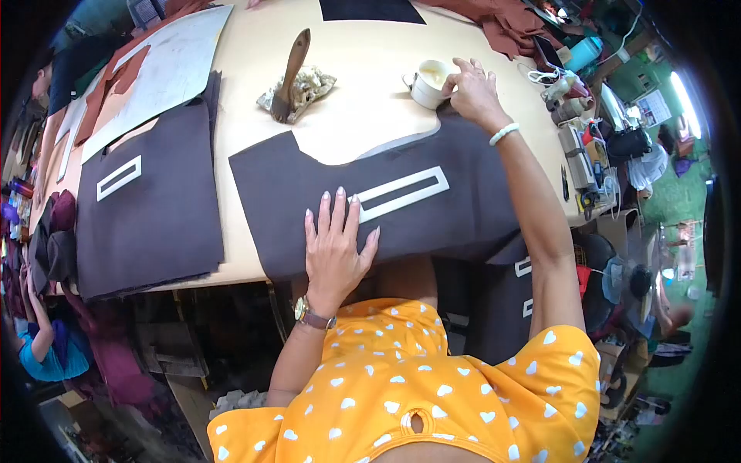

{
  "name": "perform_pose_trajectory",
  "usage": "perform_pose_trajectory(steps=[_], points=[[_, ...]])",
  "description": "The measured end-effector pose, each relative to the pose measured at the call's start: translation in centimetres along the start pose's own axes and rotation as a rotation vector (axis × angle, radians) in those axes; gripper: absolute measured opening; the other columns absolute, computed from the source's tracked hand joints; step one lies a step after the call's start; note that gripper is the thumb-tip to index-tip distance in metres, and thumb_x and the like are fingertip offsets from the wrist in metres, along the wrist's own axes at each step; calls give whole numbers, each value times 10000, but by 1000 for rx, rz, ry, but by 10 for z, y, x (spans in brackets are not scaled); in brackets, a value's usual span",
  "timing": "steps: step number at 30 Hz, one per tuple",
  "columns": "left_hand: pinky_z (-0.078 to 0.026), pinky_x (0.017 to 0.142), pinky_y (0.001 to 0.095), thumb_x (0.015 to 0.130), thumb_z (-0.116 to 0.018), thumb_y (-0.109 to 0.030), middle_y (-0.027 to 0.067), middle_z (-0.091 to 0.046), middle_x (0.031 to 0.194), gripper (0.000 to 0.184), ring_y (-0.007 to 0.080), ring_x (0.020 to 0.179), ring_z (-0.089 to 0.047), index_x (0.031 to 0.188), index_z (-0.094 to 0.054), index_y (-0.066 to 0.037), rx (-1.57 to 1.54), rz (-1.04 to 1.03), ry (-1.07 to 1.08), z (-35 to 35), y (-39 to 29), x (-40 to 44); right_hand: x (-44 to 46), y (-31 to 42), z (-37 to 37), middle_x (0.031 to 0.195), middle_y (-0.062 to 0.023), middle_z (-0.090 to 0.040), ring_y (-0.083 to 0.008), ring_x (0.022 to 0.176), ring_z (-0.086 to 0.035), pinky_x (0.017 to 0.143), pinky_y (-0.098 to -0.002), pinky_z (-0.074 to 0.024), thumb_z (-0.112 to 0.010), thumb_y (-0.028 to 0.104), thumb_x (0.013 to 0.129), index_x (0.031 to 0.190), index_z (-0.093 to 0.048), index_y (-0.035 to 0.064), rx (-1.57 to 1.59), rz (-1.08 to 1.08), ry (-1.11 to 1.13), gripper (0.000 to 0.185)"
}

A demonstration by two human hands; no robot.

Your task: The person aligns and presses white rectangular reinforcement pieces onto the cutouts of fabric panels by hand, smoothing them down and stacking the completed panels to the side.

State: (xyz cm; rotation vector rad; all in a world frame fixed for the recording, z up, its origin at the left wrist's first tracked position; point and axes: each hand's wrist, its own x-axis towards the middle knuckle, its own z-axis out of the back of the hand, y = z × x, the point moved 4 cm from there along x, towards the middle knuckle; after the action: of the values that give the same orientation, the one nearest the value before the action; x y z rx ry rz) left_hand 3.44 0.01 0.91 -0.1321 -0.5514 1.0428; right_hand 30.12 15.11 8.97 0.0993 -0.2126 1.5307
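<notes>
My left hand (pixel 335 243) lies flat, fingers spread, on a dark brown cut sheet (pixel 309 201). Its fingertips reach the left end of a white rectangular frame strip (pixel 403 193) on that sheet. At the far edge of the sheet, my right hand (pixel 472 89) has its thumb and fingers closed at the right rim of a white cup (pixel 430 89), other fingers raised. Pale, cream-coloured contents show in the cup. A wooden-handled brush (pixel 293 73) rests upright-leaning on a crumpled, crusted lump (pixel 312 91) to the cup's left.
More dark sheets (pixel 154 216) lie stacked at the left, with another white frame strip (pixel 120 178) on top. Pale and rust-coloured pieces (pixel 162 73) lie beyond them. Tools and cables (pixel 579 154) crowd the table's right end. Another person's arm (pixel 38 309) is at lower left.
</notes>
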Motion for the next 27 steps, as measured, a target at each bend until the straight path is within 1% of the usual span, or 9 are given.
perform_pose_trajectory(steps=[2,5,6,9,12,15,22,25,27], points=[[-274,1011,512,817,-570,-331,165,-441,1312,507,338,1236,-374,1227,-504,-41,2,-4,1,0,1,-1,-3,2,5,1335,-143,-423,-328,1253,-344,983,-520,-266,-460,-19,657,832,-662,102,149,16,73,293],[-274,1010,511,817,-570,-338,165,-442,1311,511,338,1236,-373,1226,-504,-38,4,-9,-10,-1,1,-1,-39,24,31,1329,-163,-423,-319,1239,-356,992,-472,-279,-435,-30,653,822,-652,87,212,133,-18,299],[-272,1012,511,819,-571,-344,162,-439,1315,513,335,1239,-372,1225,-504,-38,4,-8,-8,-1,1,-2,-57,31,34,1310,-183,-430,-319,1270,-327,1023,-470,-257,-410,-57,641,844,-647,79,275,172,-25,340],[-270,1014,512,822,-568,-346,160,-438,1317,511,334,1241,-370,1225,-505,-40,-4,-6,-16,-1,1,-2,-115,37,17,1279,-194,-457,-371,1254,-337,1003,-530,-266,-429,-43,682,887,-660,90,407,204,-84,336],[-266,1016,512,825,-564,-350,161,-437,1319,512,331,1245,-368,1227,-504,-38,-4,-4,-16,-1,1,-2,-152,30,-8,1318,-247,-389,-435,1278,-279,1055,-501,-212,-393,-77,663,1029,-640,122,676,100,38,485],[-264,1018,511,828,-559,-354,162,-435,1321,517,330,1248,-365,1230,-500,-35,11,-9,-2,0,0,-2,-172,25,-33,1349,-243,-358,-429,1286,-268,1063,-497,-191,-372,-89,655,1092,-628,144,735,-31,60,557],[-262,1020,510,833,-554,-356,163,-437,1321,523,325,1253,-364,1241,-493,-34,25,-9,-3,-2,0,-2,-171,36,-41,1411,-208,-265,-429,1317,-187,1034,-594,-141,-393,-82,716,1252,-524,234,412,-79,167,636],[-261,1021,510,834,-553,-354,163,-436,1323,523,325,1253,-364,1244,-491,-35,30,-11,-4,-4,0,-2,-171,45,-33,1401,-185,-283,-409,1306,-219,1033,-595,-159,-440,-16,775,1294,-472,228,134,-69,139,575],[-261,1021,510,834,-553,-354,161,-434,1325,524,325,1254,-363,1245,-491,-36,36,-11,-5,-4,1,-2,-171,48,-34,1393,-168,-295,-390,1297,-241,1034,-588,-174,-466,40,794,1286,-474,177,-99,-23,52,510]])
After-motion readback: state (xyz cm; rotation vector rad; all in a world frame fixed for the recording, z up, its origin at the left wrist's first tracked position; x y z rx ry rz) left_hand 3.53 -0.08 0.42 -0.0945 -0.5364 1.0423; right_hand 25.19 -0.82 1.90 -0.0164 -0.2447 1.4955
